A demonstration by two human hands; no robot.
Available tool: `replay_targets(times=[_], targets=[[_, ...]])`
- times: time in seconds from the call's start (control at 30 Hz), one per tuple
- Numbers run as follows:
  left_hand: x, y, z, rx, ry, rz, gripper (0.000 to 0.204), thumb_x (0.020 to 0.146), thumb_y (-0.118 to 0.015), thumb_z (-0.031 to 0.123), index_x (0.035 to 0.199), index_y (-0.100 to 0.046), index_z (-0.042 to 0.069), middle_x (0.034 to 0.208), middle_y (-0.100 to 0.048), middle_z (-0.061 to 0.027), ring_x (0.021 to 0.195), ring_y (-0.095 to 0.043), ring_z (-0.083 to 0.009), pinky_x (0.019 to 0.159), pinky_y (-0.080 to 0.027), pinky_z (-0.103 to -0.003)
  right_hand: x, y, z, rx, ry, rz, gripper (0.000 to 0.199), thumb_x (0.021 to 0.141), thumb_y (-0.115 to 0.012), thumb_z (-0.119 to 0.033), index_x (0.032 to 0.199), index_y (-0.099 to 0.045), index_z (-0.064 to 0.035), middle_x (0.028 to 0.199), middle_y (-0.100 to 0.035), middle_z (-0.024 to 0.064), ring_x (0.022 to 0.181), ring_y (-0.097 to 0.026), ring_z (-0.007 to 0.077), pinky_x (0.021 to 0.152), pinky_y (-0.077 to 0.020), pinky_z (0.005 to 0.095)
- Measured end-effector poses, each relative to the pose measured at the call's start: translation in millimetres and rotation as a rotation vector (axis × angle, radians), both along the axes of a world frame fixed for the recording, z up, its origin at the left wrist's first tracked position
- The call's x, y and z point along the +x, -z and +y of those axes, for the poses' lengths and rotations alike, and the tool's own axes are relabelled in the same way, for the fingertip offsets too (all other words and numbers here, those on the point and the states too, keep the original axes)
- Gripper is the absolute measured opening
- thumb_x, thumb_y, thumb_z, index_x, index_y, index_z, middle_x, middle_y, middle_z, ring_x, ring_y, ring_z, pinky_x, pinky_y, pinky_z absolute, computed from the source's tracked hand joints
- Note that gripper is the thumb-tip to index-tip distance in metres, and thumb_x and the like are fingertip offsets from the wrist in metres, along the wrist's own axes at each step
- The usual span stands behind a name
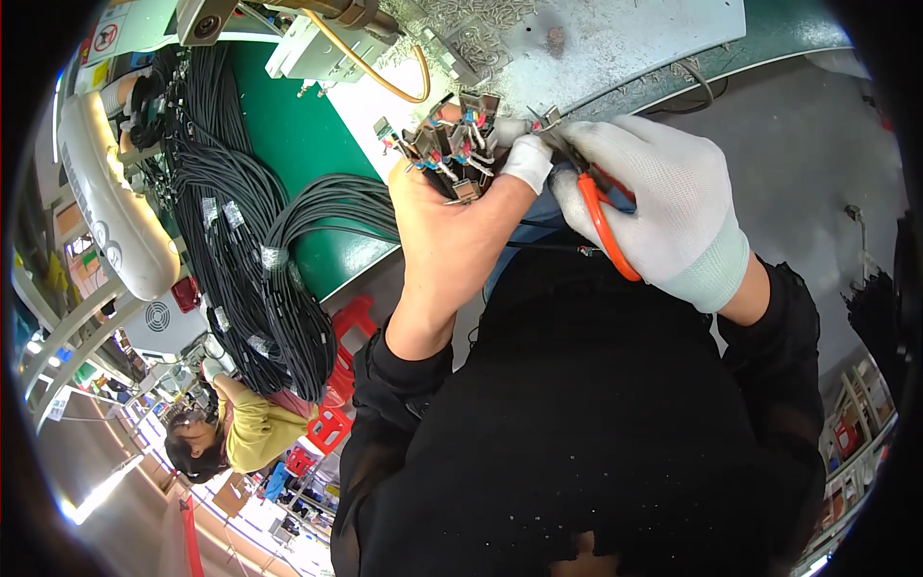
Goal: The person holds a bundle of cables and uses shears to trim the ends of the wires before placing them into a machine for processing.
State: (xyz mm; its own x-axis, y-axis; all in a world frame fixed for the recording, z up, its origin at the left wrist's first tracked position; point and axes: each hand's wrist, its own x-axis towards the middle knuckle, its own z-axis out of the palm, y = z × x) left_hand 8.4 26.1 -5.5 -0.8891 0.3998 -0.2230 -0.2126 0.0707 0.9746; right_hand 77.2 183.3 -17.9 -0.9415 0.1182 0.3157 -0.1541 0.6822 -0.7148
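My left hand, bare with white wraps on the thumb and a fingertip, is closed round a bunch of black cables. Their ends fan out above the fist as metal connectors with small coloured wires. In my right hand, which wears a white glove, is a pair of orange-handled pliers. Its dark jaws point at a single metal connector beside my left thumb. Whether the jaws touch that connector is hard to tell.
A thick bundle of black cables hangs over the green table at left. Small metal pieces lie scattered near a machine at the back. A person in yellow sits at lower left, near red stools.
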Motion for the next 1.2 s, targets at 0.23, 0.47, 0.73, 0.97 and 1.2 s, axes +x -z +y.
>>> replay_targets(times=[0.23,0.47,0.73,0.97,1.2], targets=[[-9.4,8.9,-8.9,0.038,0.079,-0.138,0.01,0.088,-0.059,0.003,0.097,-0.057,0.0,0.056,-0.046,0.0029,0.043,-0.034,-0.0049,0.043,-0.026,-0.021,-3.8,-4.3,-4.6,-0.531,-0.169,-0.49,0.019,0.085,-0.064,-0.019,0.078,-0.06,-0.0015,0.058,-0.05,0.0121,0.053,-0.053,0.0219,0.051,-0.0416,0.0315],[-38.9,34.7,-46.0,0.385,-0.081,-0.405,0.008,0.088,-0.06,0.007,0.089,-0.055,0.002,0.065,-0.05,0.0004,0.048,-0.039,-0.0071,0.045,-0.029,-0.022,-31.7,18.5,16.1,-0.24,-0.123,-0.166,0.022,0.088,-0.061,-0.021,0.08,-0.059,-0.0005,0.057,-0.051,0.0092,0.05,-0.053,0.0169,0.049,-0.0409,0.0289],[-89.0,41.6,-29.9,0.345,0.025,-0.321,0.009,0.086,-0.059,0.003,0.093,-0.053,0.0,0.066,-0.05,-0.002,0.047,-0.041,-0.0094,0.045,-0.033,-0.023,-102.1,3.8,10.6,-0.522,-0.167,-0.433,0.024,0.091,-0.057,-0.022,0.08,-0.059,-0.001,0.052,-0.051,0.0037,0.041,-0.051,0.0114,0.042,-0.0405,0.0259],[-106.6,33.1,-28.4,0.144,0.141,-0.205,0.006,0.084,-0.06,0.001,0.088,-0.057,-0.002,0.063,-0.054,-0.0051,0.046,-0.046,-0.0109,0.045,-0.037,-0.023,-126.6,2.1,26.4,-0.741,-0.346,-0.588,0.034,0.088,-0.061,-0.023,0.065,-0.06,0.0017,0.054,-0.059,0.0082,0.045,-0.057,0.0153,0.045,-0.0431,0.0279],[-103.6,27.9,-26.2,-0.002,0.17,-0.028,0.007,0.085,-0.062,0.004,0.081,-0.06,-0.002,0.059,-0.057,-0.0057,0.046,-0.048,-0.0101,0.045,-0.037,-0.023,-131.5,3.9,28.1,-0.683,-0.372,-0.642,0.035,0.09,-0.06,-0.026,0.066,-0.06,0.0004,0.052,-0.058,0.0067,0.045,-0.058,0.0129,0.043,-0.0432,0.0261]])
